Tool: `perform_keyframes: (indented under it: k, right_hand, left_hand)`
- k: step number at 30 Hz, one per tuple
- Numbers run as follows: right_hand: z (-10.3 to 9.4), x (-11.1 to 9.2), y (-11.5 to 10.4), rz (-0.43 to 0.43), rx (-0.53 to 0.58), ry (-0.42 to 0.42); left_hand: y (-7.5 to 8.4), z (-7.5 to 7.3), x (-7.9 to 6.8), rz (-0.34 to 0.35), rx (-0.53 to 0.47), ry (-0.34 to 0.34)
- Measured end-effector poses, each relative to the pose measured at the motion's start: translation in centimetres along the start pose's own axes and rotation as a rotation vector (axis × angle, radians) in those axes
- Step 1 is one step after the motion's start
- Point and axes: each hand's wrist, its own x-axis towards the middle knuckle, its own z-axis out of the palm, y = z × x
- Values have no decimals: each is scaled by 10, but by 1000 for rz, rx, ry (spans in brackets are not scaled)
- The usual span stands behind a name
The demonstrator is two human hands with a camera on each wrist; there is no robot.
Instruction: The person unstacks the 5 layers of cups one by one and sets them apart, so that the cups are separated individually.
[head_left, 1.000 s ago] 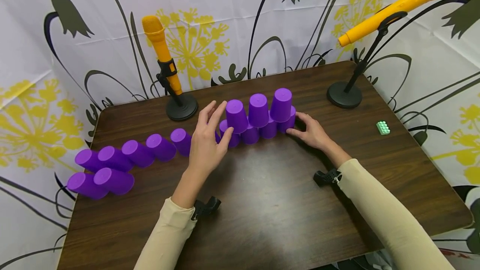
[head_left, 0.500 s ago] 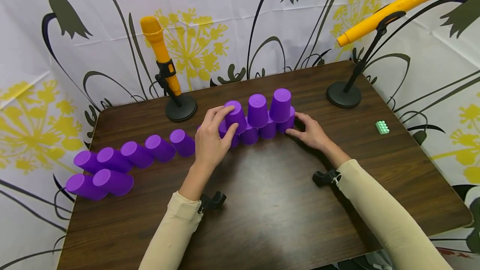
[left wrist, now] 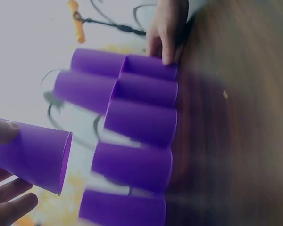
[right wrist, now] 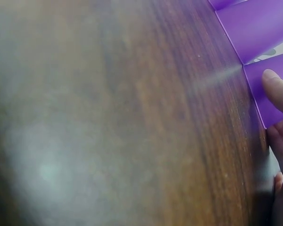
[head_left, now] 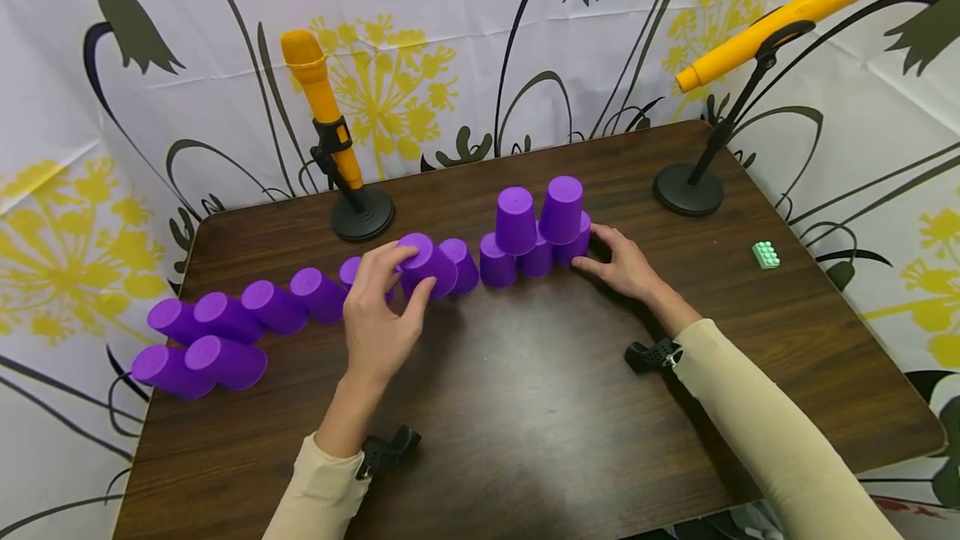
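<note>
Over the table (head_left: 525, 407), we see the left hand (head_left: 378, 325) pinching a cup (head_left: 432, 271) between thumb and fingers, raised higher than the base cups (head_left: 497, 267); the right hand (head_left: 627, 266) grips the end cup (head_left: 573, 252), thumb and fingers either side. Two upper cups (head_left: 516, 221) bridge bases, so we think a right-hand nudge could topple them; a slack pinch could drop the raised cup.

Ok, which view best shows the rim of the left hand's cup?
Left wrist view: the cup shows its rim apart from other cups. Head view shows its top and side, rim unclear; right wrist misses it.
</note>
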Motion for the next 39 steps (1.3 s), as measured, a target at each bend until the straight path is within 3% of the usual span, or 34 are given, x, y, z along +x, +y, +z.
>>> perform_keyframes:
  k: [5,10,14,17,21,39]
  right_hand:
    - [-1,0,-1,-7,-3,16]
    - [0,-1,1,4,-14,14]
    - [0,0,1,3,-9,13]
    - [0,0,0,7,-7,14]
    - [-1,-1,0,25,-20,11]
    - [1,-1,-2,27,-10,15]
  left_hand:
    - [-14,-46,-23,-70,56,126]
    - [-40,-89,-53,-232,292,235]
    - [-55,-107,-79,-362,463,304]
    - [-64,-112,-89,-406,538,325]
    - [-72,-113,-92,-404,587,303]
    - [-79,-115,-94,-409,615,307]
